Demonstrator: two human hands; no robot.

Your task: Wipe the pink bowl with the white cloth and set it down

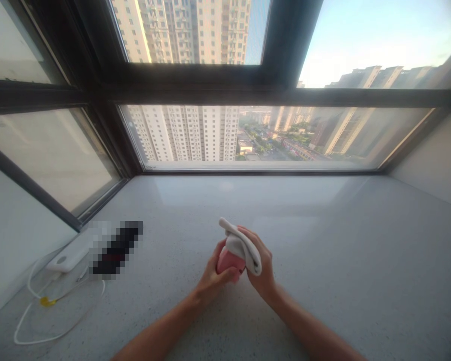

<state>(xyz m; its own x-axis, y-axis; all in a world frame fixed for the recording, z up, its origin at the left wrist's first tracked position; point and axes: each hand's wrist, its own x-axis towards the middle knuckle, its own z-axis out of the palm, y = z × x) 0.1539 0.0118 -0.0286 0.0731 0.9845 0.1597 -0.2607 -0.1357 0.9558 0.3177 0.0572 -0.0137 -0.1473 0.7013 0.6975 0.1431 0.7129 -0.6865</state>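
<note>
My left hand (211, 271) is closed around a small pink object (230, 261) with rounded edges, its thumb across the near side. What kind of object it is, I cannot make out. A folded light grey cloth (244, 246) lies against the top and right side of the pink object. My right hand (263, 268) grips this cloth from the right, its fingers bent over the far side and partly hidden by the fabric. One end of the cloth sticks out to the upper left. Both hands are above the pale speckled windowsill (315, 235).
At the left on the sill lies a white power strip (69, 255) beside a dark pixelated object (116, 250). A white cable (35, 343) loops near it with a yellow tie (47, 301). Dark window frames (210, 82) border the far and left sides; a wall (432, 150) stands at right.
</note>
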